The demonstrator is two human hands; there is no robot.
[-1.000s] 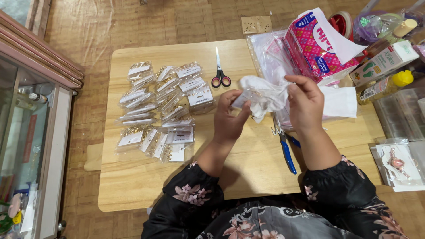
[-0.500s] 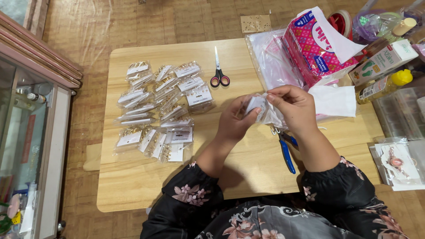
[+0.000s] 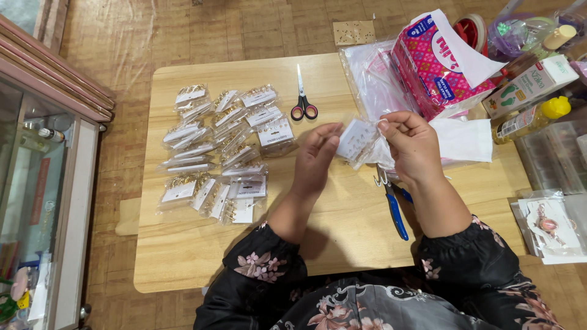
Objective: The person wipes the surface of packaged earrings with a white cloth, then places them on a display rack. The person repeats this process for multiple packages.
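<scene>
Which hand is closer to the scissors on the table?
Left. The left hand is just below and right of the scissors; the right hand is farther right, holding a small clear packet.

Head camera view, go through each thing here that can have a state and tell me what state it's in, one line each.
Left hand: fingers straight, touching the small clear packet.
Right hand: grip closed on the small clear packet.
Small clear packet: held above the table.
Scissors: shut, lying flat.
Blue-handled pliers: lying flat, partly under the right hand.
Pink tissue box: open, white sheet sticking out.
Yellow-capped bottle: capped, on its side.
</scene>
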